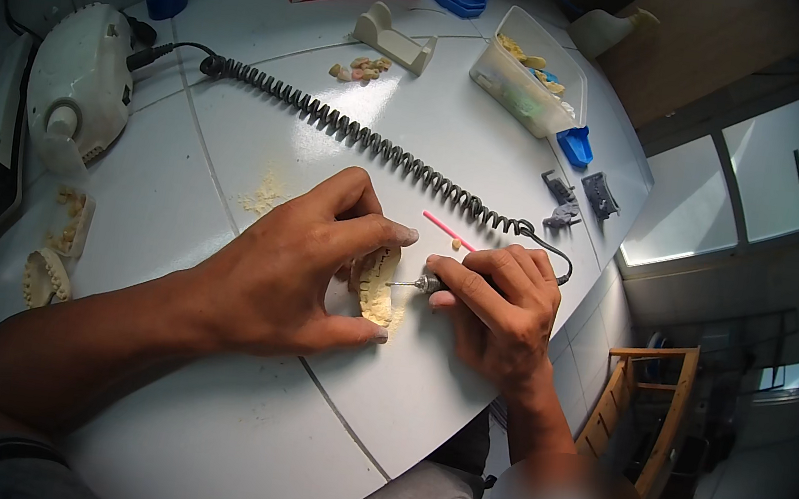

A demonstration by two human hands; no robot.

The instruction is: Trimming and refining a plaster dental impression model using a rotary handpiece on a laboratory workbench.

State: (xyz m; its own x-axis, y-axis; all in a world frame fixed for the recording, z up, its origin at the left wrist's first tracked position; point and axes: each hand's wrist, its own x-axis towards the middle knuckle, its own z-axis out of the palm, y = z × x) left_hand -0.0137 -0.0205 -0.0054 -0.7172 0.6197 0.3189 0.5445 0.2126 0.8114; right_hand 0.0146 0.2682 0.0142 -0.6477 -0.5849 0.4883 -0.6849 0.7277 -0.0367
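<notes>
A yellowish cast (376,292) is held over the white table (246,421); whether it rests on the surface cannot be told. It is clasped by the left hand (302,262), thumb at the near end and fingers at the far end, spread only by the cast's length. A handpiece (432,282) is pinched closely between the thumb and fingers of the right hand (513,310), and its thin bur (404,283) is held at the cast's right side. Pale powder (398,317) is scattered beside the cast.

Just beyond the right hand, a pink stick (443,225) is seen. A coiled cord (355,131) is stretched to a white box (82,92) on the left, below which a toothed cast (61,278) is laid. Farther back, small pieces (361,69) are heaped near a pale stand (394,41), and a tub (524,109) is partly filled.
</notes>
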